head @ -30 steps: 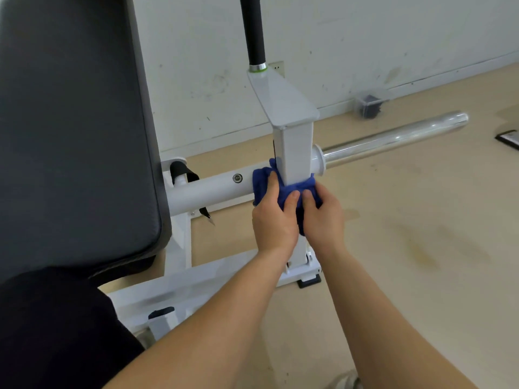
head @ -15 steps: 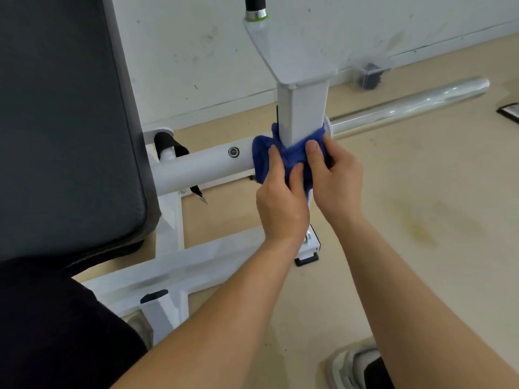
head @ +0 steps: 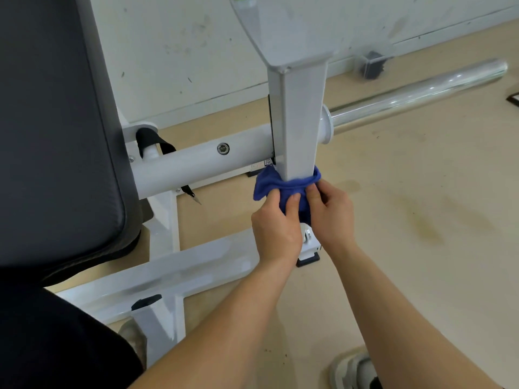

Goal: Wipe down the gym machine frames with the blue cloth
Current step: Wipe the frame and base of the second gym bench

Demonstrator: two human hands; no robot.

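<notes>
A blue cloth [head: 283, 183] is wrapped round the white square upright post [head: 297, 119] of the gym machine, just below where the white horizontal tube [head: 202, 164] meets it. My left hand [head: 276, 228] grips the cloth's left part, thumb and fingers curled over it. My right hand [head: 330, 211] pinches the cloth's right end against the post. The post's lower stretch is hidden behind both hands.
A black padded backrest [head: 53, 136] fills the left side. A chrome bar [head: 415, 94] sticks out to the right of the post. White base rails [head: 168, 273] lie on the beige floor. A small dark box [head: 372, 66] sits by the wall. My shoe [head: 354, 369] shows bottom right.
Both hands have slid the cloth down the upright post, from level with the horizontal tube to below it. The camera has moved closer and lower.
</notes>
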